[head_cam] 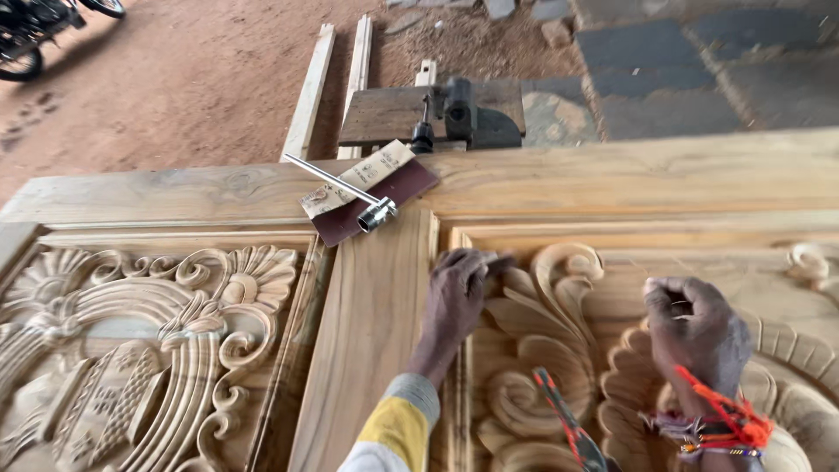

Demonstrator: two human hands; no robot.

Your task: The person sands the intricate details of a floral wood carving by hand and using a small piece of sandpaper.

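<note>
Left hand [456,293] fingers pinch small sandpaper scrap against carved door panel [542,350] near scroll's upper left edge. Right hand [695,328] clenched in fist over carving, contents hidden. Judgement: keep strokes short, follow grooves, light pressure. Sandpaper sheets [371,188], metal tool [350,192] rest on top rail.

No packages, labels, signs, screens.

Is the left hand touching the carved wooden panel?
Touching. The head view shows the left hand with its fingers pressed flat on the carved wooden panel, no gap visible.
</note>
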